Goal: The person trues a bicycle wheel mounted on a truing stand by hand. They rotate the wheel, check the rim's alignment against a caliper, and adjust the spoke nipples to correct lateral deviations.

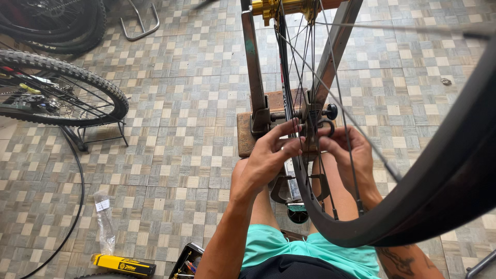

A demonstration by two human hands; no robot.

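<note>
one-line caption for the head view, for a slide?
Both hands, left hand and right hand, work at the rim of a spoked wheel in a truing stand.

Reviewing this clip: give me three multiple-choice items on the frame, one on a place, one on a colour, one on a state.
1. Where does the yellow box lie?
A. floor, lower left
B. on the stand
C. in a hand

2. What colour is the hub at the top?
A. blue
B. gold
C. white

3. How is the rim held?
A. flat on the floor
B. upright in the truing stand
C. leaning on a wall

Answers:
1 A, it lies on the tiles.
2 B, it shines gold.
3 B, the left hand and right hand work at its spokes.
</note>
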